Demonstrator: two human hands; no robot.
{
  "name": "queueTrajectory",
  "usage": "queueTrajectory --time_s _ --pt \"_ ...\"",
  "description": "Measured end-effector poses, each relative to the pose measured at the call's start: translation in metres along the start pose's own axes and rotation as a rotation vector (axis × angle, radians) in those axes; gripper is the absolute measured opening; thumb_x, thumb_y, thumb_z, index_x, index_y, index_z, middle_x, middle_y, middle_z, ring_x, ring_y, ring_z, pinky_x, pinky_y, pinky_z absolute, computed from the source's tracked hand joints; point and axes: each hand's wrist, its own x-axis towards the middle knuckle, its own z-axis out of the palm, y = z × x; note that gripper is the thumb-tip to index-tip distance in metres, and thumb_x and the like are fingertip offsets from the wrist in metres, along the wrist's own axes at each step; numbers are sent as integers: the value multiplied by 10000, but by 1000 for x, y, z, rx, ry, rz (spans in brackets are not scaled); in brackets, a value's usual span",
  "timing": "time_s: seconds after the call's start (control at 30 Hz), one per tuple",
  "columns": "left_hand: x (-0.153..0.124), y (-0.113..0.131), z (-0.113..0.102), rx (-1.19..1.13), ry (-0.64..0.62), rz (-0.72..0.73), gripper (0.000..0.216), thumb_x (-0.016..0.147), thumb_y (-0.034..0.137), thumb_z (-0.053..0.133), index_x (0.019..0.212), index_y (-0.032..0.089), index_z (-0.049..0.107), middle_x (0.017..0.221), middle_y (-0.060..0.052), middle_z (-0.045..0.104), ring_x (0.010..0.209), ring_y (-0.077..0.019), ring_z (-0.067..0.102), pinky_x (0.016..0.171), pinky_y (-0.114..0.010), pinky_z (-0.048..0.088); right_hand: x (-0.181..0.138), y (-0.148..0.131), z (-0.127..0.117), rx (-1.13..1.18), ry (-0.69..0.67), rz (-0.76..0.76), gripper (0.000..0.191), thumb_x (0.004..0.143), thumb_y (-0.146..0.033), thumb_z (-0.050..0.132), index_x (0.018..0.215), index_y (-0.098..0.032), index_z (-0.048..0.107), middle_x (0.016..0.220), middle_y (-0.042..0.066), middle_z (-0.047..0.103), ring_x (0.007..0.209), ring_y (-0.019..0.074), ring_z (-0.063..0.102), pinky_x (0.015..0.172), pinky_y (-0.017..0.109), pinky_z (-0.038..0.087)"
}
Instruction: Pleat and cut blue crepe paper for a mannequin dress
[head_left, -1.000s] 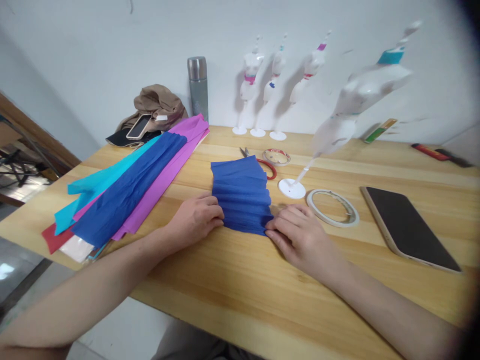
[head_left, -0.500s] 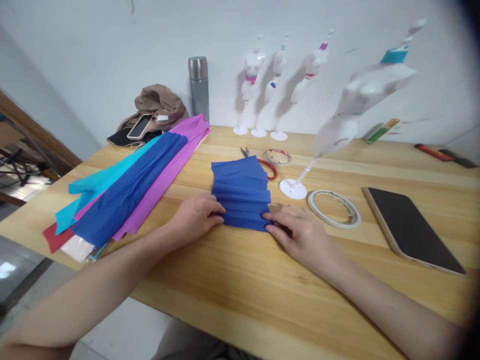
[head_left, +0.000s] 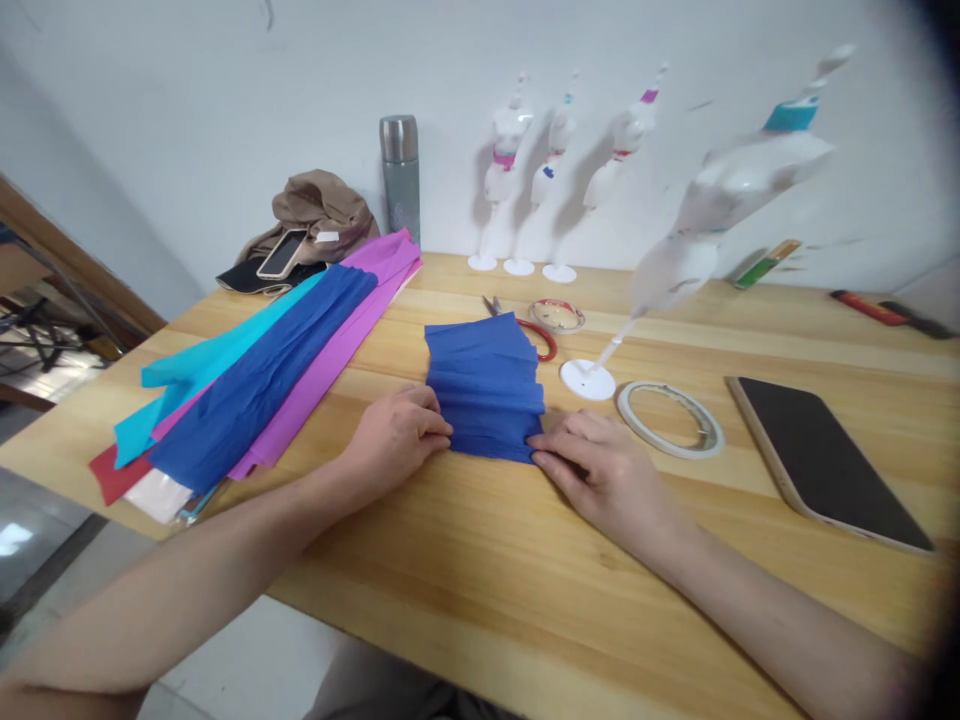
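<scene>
"What does the head view show?"

"Pleated blue crepe paper (head_left: 486, 375) lies on a wooden table (head_left: 480, 570), its near corners caught between thumb and fingers of the left hand (head_left: 401, 428) and right hand (head_left: 604, 462), both grips narrow."

"How might it handle?"

"Light and soft, by its look, and probably quick to crease or tear; a gentle pinch at those near corners seems best."

"What differs from half a second ago?"

"Thumbs and forefingers sit closer together; the paper stays put, its far corner still hiding the middle of the red-handled scissors (head_left: 548, 345)."
</scene>
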Motion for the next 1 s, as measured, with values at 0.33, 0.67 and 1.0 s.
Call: queueTrajectory --time_s 0.33,0.67,1.0 --pt "-5 2 0 188 67 190 218 896 205 514 805 214 712 765 -43 624 814 -167 563 674 -254 477 0 -3 -2 -33 33 -45 99 893 -188 560 889 -181 659 736 51 652 706 196 573 630 338 395" --pt "-1 13 3 240 66 337 192 893 243 505 950 163 670 888 -83 628 874 -205 528 780 -333 495 3 -6 -4 -26 -27 -40 148 900 -187 517 792 -190 619 712 41 606 708 195 532 647 336 372" --pt "12 11 23 221 94 443 180 893 235 545 820 178 700 788 -50 614 776 -170 483 691 -285 450 4 -8 -3 11 -16 -33 150 893 -179 515 779 -188 612 709 45 594 719 195 518 662 339 380"
